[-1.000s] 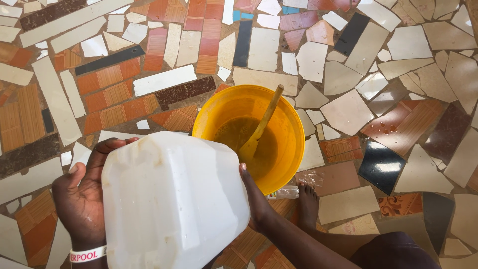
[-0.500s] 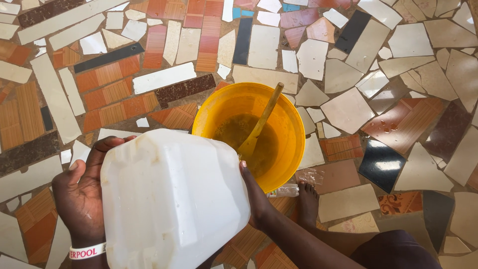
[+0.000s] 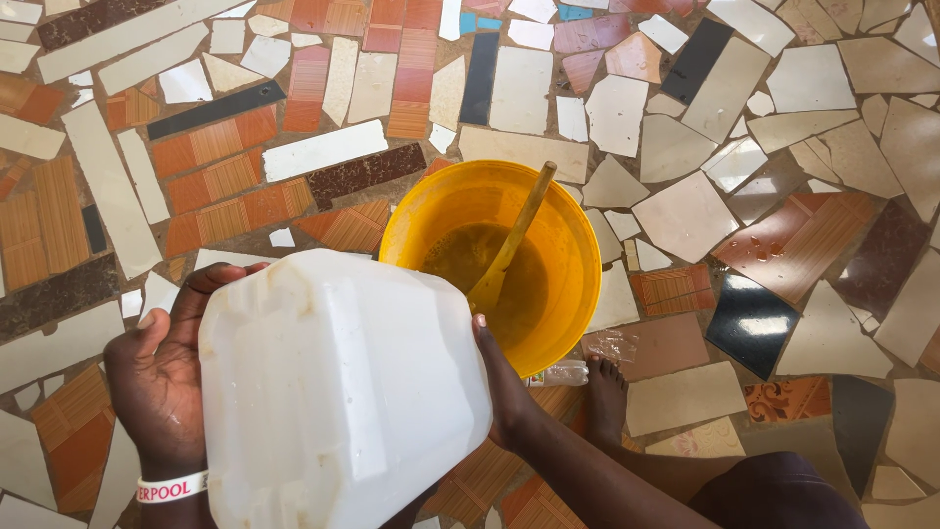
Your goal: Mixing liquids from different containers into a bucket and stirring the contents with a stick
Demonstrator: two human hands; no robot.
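In the head view the left hand [image 3: 157,382] and right hand [image 3: 504,382] clasp opposite sides of a white plastic jerrycan [image 3: 338,392], tipped over the near rim of a yellow bucket [image 3: 578,255] holding brownish liquid and a wooden stick [image 3: 514,235], so pouring looks underway and calls for steady tilting.

Jerrycan [image 3: 338,392]: translucent white. Bucket [image 3: 494,260]: yellow, murky brown-yellow liquid inside. Stirring stick [image 3: 514,235]: tan wood. Wristband [image 3: 171,487]: white, red lettering. Floor [image 3: 685,127]: mosaic of cream, orange-striped, brown, black tile shards.
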